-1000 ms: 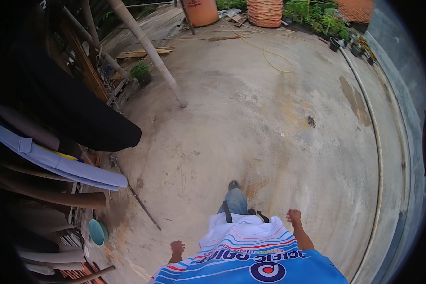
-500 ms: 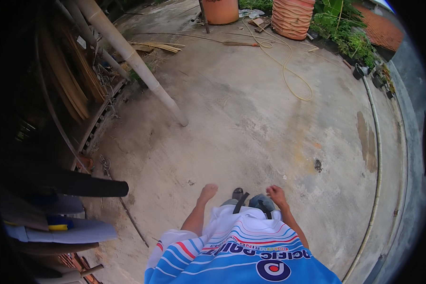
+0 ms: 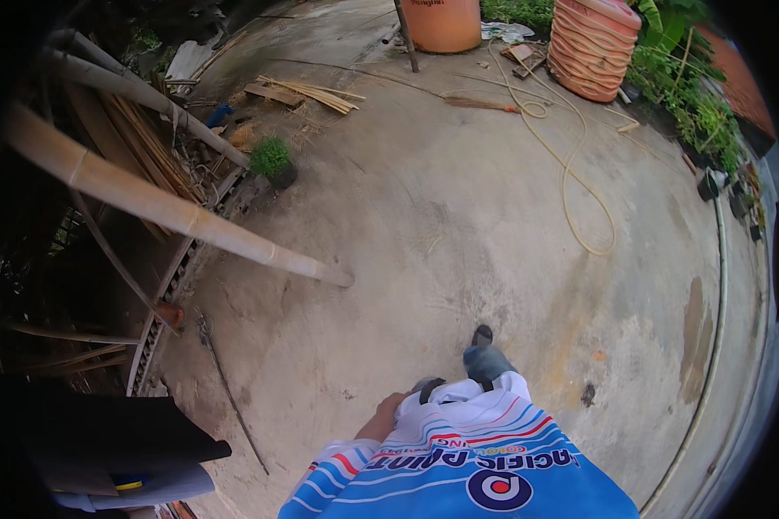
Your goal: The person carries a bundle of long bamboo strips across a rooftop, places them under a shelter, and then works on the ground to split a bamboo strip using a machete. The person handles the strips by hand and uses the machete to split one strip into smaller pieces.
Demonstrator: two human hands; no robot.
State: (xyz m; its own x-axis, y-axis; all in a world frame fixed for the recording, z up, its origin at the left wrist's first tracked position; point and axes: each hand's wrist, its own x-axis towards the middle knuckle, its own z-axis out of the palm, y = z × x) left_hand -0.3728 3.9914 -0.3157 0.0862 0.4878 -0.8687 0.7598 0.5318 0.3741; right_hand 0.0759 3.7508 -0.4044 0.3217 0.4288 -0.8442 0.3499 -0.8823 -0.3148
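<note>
My left hand hangs low beside my left thigh, against the edge of my blue and white striped shirt. The shirt partly covers it and its fingers do not show clearly. No object can be made out in it. My right hand is out of sight. One dark shoe is set forward on the concrete floor.
A bamboo pole slants down to the floor ahead on the left. A potted green plant stands behind it. Farther off are a looped yellow hose, a broom and an orange barrel. Clothes hang at near left.
I have stepped forward, and the pole, hose and barrels now appear nearer. My left hand has drawn back to my thigh; my right hand has gone out of view.
</note>
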